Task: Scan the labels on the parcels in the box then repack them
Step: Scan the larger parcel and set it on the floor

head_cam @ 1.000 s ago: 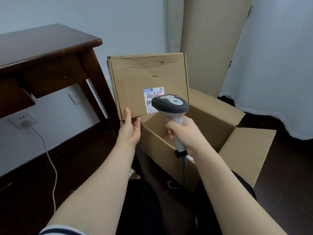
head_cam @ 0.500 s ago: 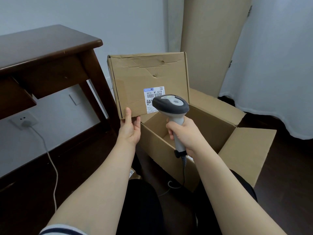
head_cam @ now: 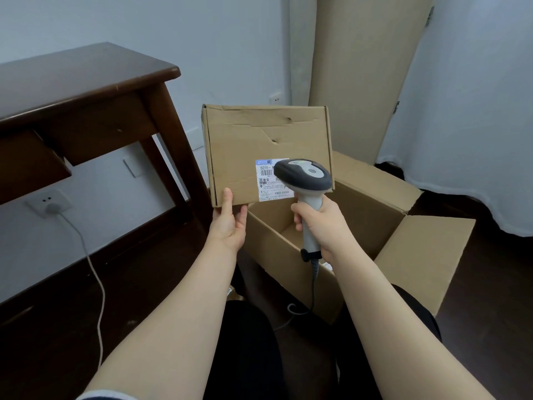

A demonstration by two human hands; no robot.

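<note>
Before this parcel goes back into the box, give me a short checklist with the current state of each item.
1. Parcel held upright by the left hand at its lower left corner: ok.
2. Barcode scanner gripped by the right hand, head aimed at the label: ok.
3. Label fully visible: not ok, the scanner head covers its right part.
4. Scan registered: cannot tell.
5. Open box has free space inside: ok for the part that shows.
6. Scanner cable clear of the box: not ok, it hangs against the front wall.

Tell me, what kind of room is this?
Probably a room at home, not a warehouse: a dark wooden desk, white curtains, and a wall socket with a cable plugged in.
</note>
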